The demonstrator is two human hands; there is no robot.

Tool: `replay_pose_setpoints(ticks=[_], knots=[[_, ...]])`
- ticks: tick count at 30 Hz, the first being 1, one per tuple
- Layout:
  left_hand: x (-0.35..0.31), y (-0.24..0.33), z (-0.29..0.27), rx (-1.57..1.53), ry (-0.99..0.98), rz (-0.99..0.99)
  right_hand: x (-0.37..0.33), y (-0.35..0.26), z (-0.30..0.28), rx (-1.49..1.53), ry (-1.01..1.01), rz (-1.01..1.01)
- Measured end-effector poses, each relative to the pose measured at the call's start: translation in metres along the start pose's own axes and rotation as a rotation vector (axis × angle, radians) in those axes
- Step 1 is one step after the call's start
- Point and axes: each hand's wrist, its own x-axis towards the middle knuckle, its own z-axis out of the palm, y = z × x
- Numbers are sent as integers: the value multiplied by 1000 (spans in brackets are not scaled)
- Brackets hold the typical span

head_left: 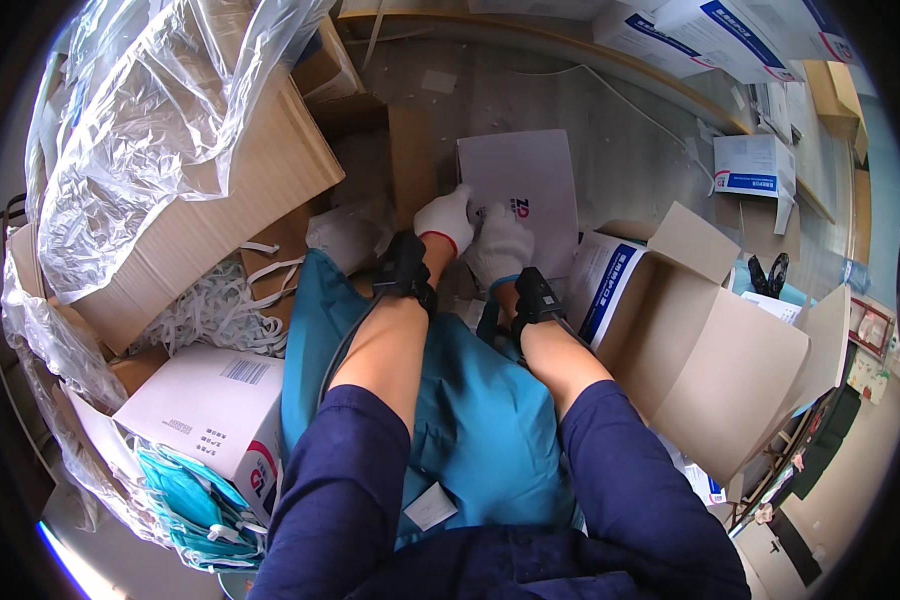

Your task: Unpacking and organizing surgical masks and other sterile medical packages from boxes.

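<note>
A white box (535, 170) with a red and dark printed mark stands ahead of me, over the grey floor. My left hand (445, 217), in a white knit glove with a red cuff, is closed at the box's left edge. Against the lower front of the same box lies my right hand (503, 245), gloved in white with a blue cuff, its fingers stretched upward. Black devices are strapped round both wrists. Teal cloth (480, 400) covers my lap beneath the forearms.
An open carton (700, 345) with raised flaps stands at right. At left are a cardboard box under clear plastic (150, 130), a heap of white straps (215, 305), a closed white carton (210, 400) and teal masks (190, 500). More cartons (690, 40) sit at the far right.
</note>
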Motion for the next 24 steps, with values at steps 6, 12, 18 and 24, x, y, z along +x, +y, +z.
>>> replay_pose_setpoints(ticks=[6,12,18,24], knots=[[3,-9,4,284,14,-26,-6,-10,-9,16,25,-13],[-1,-21,-7,141,-34,-17,-14,-18,-30,125,-25,58],[1,-31,14,20,149,-28,-19,-19,-62,59,17,-77],[2,-22,17,-63,262,-124,-13,0,-135,-163,81,-164]])
